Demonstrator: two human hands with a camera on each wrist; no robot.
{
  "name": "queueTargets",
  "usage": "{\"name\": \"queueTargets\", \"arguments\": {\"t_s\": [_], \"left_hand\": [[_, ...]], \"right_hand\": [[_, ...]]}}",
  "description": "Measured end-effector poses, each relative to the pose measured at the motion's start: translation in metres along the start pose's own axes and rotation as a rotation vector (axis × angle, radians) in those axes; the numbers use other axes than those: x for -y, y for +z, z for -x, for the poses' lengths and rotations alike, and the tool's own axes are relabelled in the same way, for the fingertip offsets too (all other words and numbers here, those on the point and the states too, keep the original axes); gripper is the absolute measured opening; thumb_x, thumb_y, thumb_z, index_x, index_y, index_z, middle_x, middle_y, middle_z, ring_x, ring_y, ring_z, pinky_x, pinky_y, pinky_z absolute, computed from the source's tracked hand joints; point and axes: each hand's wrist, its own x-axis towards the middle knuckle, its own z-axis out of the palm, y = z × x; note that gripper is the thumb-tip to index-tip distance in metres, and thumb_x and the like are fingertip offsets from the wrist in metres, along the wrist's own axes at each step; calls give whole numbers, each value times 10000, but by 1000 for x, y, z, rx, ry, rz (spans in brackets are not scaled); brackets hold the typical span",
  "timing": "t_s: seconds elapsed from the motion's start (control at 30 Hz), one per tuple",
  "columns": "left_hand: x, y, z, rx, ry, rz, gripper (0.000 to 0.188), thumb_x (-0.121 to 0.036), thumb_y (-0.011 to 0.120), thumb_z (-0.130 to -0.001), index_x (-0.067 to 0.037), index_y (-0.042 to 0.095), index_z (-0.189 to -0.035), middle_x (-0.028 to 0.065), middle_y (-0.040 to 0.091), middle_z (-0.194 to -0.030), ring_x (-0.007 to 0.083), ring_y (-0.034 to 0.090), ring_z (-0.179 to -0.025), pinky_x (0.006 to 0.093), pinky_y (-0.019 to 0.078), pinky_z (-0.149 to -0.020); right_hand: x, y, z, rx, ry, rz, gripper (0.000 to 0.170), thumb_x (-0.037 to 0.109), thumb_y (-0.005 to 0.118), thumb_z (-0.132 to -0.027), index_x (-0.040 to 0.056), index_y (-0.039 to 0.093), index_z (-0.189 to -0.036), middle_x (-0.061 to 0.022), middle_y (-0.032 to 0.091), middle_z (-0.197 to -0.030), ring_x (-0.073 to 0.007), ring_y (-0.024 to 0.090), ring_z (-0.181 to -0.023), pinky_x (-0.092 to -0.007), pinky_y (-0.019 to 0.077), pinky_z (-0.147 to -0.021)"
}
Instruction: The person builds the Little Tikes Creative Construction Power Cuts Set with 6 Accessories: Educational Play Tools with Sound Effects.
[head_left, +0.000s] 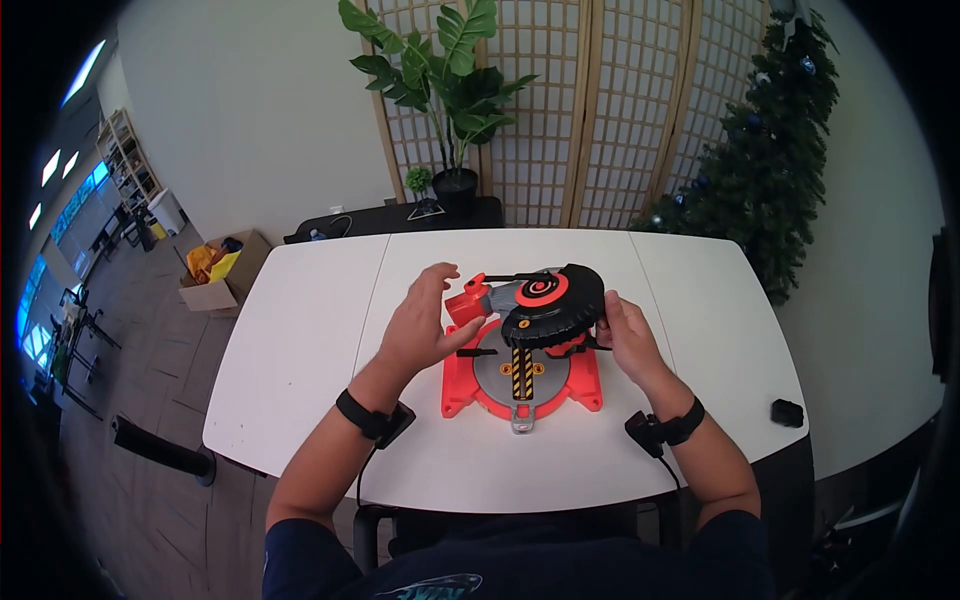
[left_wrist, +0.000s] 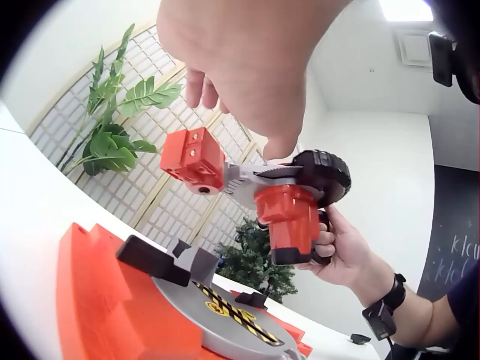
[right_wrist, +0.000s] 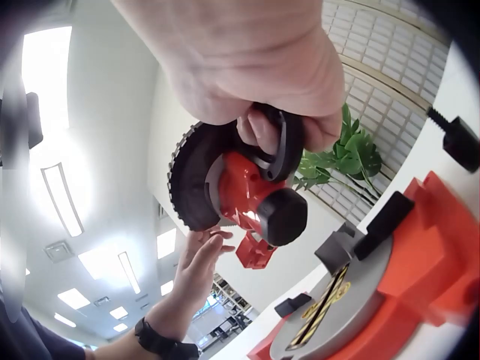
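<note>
Carefully: saw above base, right hand gripping handle.
Left hand, fingers loose at saw's nine o'clock, should steady red block.

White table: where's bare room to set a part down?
Table: left end, outside the left hand; right end, between the right hand and the black object at the edge; front strip, between base and near edge. Crowded: the middle, with base, saw and both hands.
</note>
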Motion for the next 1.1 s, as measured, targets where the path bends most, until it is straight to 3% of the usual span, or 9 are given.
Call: {"name": "queueTargets", "arguments": {"t_s": [0.03,0.13,0.17,0.27,0.5,0.57,0.73,0.87,1.1], "left_hand": [[1,-1,0,-1,1,0,493,-361,796,-839,-38,586,-1145,165,600,-1199,310,641,-1082,405,533,-847],[-1,-10,-3,435,-345,123,544,-446,757,-886,-11,596,-1171,184,688,-1080,329,694,-959,391,544,-802],[-3,-14,-6,539,-394,142,521,-412,742,-920,-8,588,-1211,134,704,-989,220,673,-926,329,527,-872],[12,-6,0,574,-384,298,455,-354,725,-947,-7,584,-1205,123,714,-1054,186,678,-963,323,521,-896],[12,3,4,551,-359,341,419,-319,692,-975,3,571,-1213,118,725,-1037,189,685,-960,327,518,-898],[10,5,5,483,-319,251,468,-410,682,-962,5,564,-1145,166,708,-911,278,696,-842,379,524,-775],[12,17,8,418,-345,249,489,-431,664,-969,29,571,-1105,171,705,-852,283,699,-787,381,529,-739],[3,18,4,402,-445,233,501,-441,638,-976,47,576,-1072,175,703,-836,291,700,-777,381,530,-726],[15,30,5,359,-471,197,538,-455,616,-963,67,563,-1081,228,701,-880,372,704,-837,423,534,-758]], "right_hand": [[1,-1,1,7,-43,17,522,510,338,-1100,81,453,-825,55,353,-674,-53,314,-576,-245,287,-524],[1,-4,2,-21,-108,67,488,436,389,-1110,26,529,-886,48,451,-743,-35,380,-652,-220,339,-558],[3,-5,3,-21,-108,67,488,436,389,-1110,26,529,-886,48,451,-743,-35,380,-652,-220,339,-558],[11,-11,3,24,-217,208,504,420,410,-1107,-2,545,-868,21,489,-712,-56,410,-658,-245,370,-568],[21,-10,5,17,-352,428,588,521,422,-1073,-6,511,-827,-70,450,-618,-147,413,-586,-306,375,-559],[32,-5,9,13,-385,438,621,561,414,-1061,-5,506,-824,-86,456,-614,-174,428,-574,-316,377,-561],[38,1,8,12,-459,533,736,713,421,-980,3,520,-813,-108,522,-626,-267,506,-586,-355,405,-580],[46,8,7,24,-512,588,776,784,443,-924,22,529,-808,-94,542,-639,-268,514,-591,-359,419,-592],[41,14,3,22,-524,669,939,950,327,-803,30,516,-806,-98,537,-614,-287,478,-565,-380,421,-615]]}}
